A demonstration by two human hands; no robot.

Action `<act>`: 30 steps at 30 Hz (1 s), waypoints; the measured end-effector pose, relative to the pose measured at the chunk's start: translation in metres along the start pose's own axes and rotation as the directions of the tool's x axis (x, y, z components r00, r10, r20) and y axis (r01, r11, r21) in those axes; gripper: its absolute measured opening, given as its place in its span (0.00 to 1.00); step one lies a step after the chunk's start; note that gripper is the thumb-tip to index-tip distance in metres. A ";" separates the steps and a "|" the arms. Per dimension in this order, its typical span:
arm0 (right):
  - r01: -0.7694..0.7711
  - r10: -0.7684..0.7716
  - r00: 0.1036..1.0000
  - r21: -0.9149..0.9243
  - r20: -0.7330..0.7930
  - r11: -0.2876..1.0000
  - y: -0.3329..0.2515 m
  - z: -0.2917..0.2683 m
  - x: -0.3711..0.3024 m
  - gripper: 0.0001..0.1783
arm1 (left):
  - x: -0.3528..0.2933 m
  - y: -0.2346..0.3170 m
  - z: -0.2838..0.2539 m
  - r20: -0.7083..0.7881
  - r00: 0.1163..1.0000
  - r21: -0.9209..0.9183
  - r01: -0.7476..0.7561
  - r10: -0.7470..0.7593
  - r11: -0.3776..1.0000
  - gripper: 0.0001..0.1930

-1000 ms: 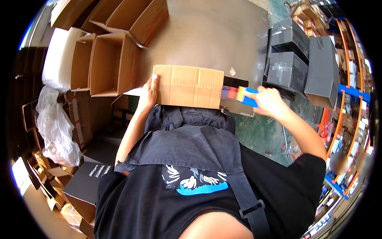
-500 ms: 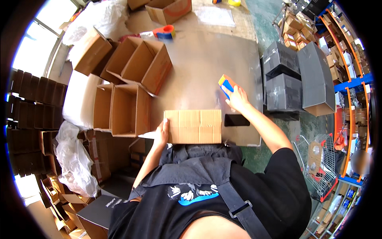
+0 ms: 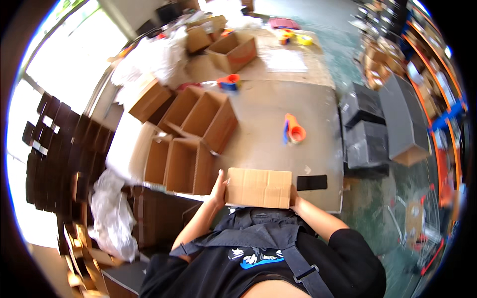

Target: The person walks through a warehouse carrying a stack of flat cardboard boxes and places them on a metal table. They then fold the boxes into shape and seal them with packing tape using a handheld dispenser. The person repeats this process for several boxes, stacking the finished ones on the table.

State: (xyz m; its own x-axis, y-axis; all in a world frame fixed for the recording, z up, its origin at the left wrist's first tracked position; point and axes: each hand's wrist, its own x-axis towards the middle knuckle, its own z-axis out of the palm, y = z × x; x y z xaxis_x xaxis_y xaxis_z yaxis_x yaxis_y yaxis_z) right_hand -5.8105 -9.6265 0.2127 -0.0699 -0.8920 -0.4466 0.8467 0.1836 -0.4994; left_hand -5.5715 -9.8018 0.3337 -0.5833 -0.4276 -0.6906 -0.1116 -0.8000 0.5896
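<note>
I observe a closed brown cardboard box point(image 3: 259, 187) at the near edge of the desk point(image 3: 258, 119), directly in front of the person's torso, its long side running left to right. The left hand point(image 3: 218, 188) is pressed flat against the box's left end, fingers point(image 3: 220, 175) extended upward along the cardboard edge rather than curled around it. The right hand point(image 3: 293, 200) sits at the box's lower right corner; most of it is hidden behind the box, so I cannot tell how its fingers are set, only that it touches the cardboard. The box is thus held between the two hands. Just beside the box's right end a black phone point(image 3: 312, 182) lies flat on the desk, apart from the right hand. Farther out on the desk, well apart from the box, an orange and blue tape dispenser point(image 3: 293, 130) lies on its side. A second tape dispenser point(image 3: 229, 82) stands near the far left of the desk. To the left of the box, open cardboard cartons point(image 3: 191, 139) are grouped together, their openings facing up, the nearest one just beside the left hand. To the right of the desk, dark grey boxes point(image 3: 365, 131) are stacked on the floor.
</note>
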 end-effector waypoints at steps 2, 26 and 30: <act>0.132 -0.124 0.991 -0.198 0.055 0.971 0.005 -0.007 0.004 0.33 | 0.005 0.007 0.005 -0.027 0.999 0.091 0.040 -0.037 0.995 0.45; 0.672 -0.548 0.669 -0.723 0.501 0.160 -0.110 0.241 0.006 0.22 | -0.142 0.005 -0.121 0.154 0.748 0.721 -0.532 0.645 0.444 0.19; 0.942 -0.459 -0.026 -0.132 0.888 -0.310 -0.122 0.417 -0.131 0.13 | -0.193 -0.017 -0.185 0.132 0.630 0.824 -0.499 0.766 0.269 0.15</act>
State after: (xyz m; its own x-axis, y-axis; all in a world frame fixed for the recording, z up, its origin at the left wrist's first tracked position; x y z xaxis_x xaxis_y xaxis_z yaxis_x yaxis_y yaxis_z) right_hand -5.6852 -9.7043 0.6417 0.0821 -0.4276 0.9002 -0.3978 -0.8423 -0.3638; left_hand -5.3085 -9.7839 0.3797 -0.5589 -0.8262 0.0717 -0.4012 0.3450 0.8485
